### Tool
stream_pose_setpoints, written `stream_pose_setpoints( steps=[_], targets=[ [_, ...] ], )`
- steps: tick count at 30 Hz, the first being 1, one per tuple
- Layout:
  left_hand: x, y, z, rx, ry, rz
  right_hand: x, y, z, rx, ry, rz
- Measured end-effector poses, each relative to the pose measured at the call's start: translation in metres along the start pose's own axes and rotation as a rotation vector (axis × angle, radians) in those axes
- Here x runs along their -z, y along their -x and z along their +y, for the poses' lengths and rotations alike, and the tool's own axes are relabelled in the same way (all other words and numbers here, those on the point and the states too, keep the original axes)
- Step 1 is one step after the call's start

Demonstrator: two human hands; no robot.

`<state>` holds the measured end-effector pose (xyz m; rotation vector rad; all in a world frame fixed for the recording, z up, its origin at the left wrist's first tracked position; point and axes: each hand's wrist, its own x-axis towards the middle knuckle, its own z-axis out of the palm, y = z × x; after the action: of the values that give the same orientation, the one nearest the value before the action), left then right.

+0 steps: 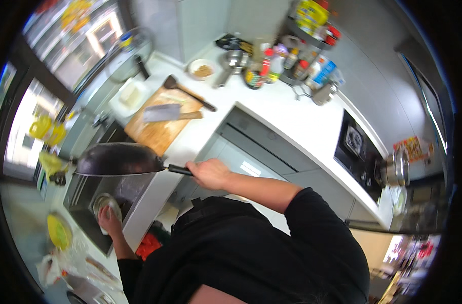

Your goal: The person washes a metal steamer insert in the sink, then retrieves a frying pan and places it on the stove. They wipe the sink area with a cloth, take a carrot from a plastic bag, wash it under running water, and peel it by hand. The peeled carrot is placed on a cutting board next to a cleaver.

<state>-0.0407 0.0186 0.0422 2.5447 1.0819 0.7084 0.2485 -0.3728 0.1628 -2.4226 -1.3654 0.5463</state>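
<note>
My right hand (pixel 212 174) grips the black handle of a dark wok (pixel 119 159). The wok is held tilted on its side above the sink (pixel 130 190), with its dark outer surface facing up. Lower down, inside the sink, my left hand (pixel 109 220) is closed around a white item (pixel 116 212), blurred and partly covered by the fingers; I cannot tell whether it is a cloth or a dish. A pale round bowl (pixel 102 199) sits in the basin right against that hand.
Beside the sink, a wooden cutting board (pixel 155 136) bears a cleaver (pixel 162 113) and a dark spatula (pixel 189 93). A white container (pixel 130 97), a bowl of brown food (pixel 201 70), a metal pot (pixel 235 60) and bottles (pixel 277 62) line the counter. A cooktop (pixel 358 148) is at right.
</note>
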Motion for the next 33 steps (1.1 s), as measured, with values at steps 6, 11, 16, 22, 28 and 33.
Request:
stream_pose_setpoints(
  steps=[6, 11, 16, 22, 28, 33],
  targets=[
    [-0.026, -0.001, 0.073, -0.032, -0.030, -0.090, 0.011, 0.110, 0.067, -0.136, -0.435, 0.296],
    [-0.053, -0.001, 0.144, -0.100, -0.012, -0.140, 0.017, 0.244, 0.116, -0.419, -1.102, 0.562],
    [-0.069, -0.003, 0.206, -0.180, -0.012, -0.154, 0.025, 0.360, 0.186, -0.594, -1.289, 1.021],
    [-0.073, 0.007, 0.262, -0.289, 0.015, -0.117, 0.045, 0.470, 0.306, -0.846, -1.343, 1.378],
    [-0.060, 0.027, 0.257, -0.175, -0.177, -0.128, 0.048, 0.541, 0.391, -0.932, -1.422, 1.471],
    [-0.050, 0.023, 0.231, -0.074, -0.093, -0.179, 0.038, 0.551, 0.411, -0.870, -1.511, 1.503]
  ],
)
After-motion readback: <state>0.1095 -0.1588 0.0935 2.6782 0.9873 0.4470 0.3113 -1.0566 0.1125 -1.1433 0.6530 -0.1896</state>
